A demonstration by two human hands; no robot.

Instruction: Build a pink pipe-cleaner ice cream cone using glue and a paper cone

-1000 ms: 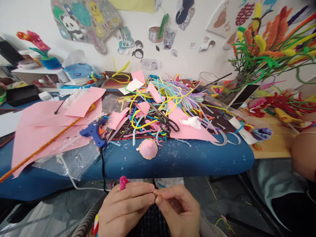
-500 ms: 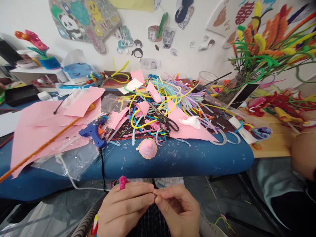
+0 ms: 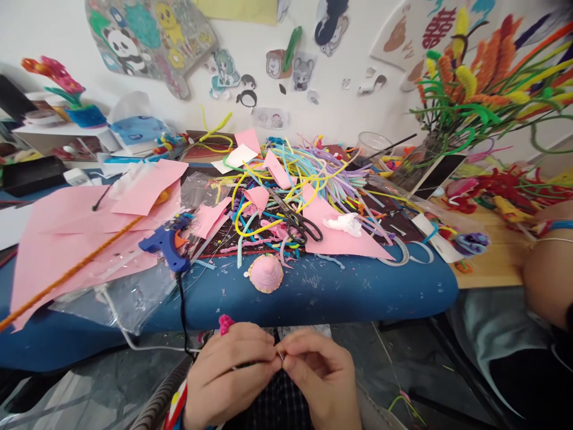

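My left hand (image 3: 233, 371) and my right hand (image 3: 316, 376) meet above my lap, in front of the blue table edge. Both are closed, fingertips pinched together around something thin, of which only a sliver shows between them. A bright pink fuzzy ring (image 3: 226, 323) sits on a left finger. Just beyond my hands, a small pink cone-shaped hat (image 3: 265, 273) with a yellowish rim lies on the blue table (image 3: 358, 292). Black-handled scissors (image 3: 298, 224) rest on the pile behind it. To the left lies a blue glue gun (image 3: 168, 243), its black cord hanging over the edge.
Colourful pipe cleaners (image 3: 322, 170) heap up at the centre back. Pink sheets (image 3: 85, 233) cover the left side, crossed by an orange fuzzy stem (image 3: 76, 272). A vase (image 3: 416, 164) of fuzzy flowers stands at right. Another person's arm (image 3: 548, 263) is at far right.
My hands stay together, with the left hand's fingers a little more bent and turned. The view has shifted slightly, and things on the table look unmoved.
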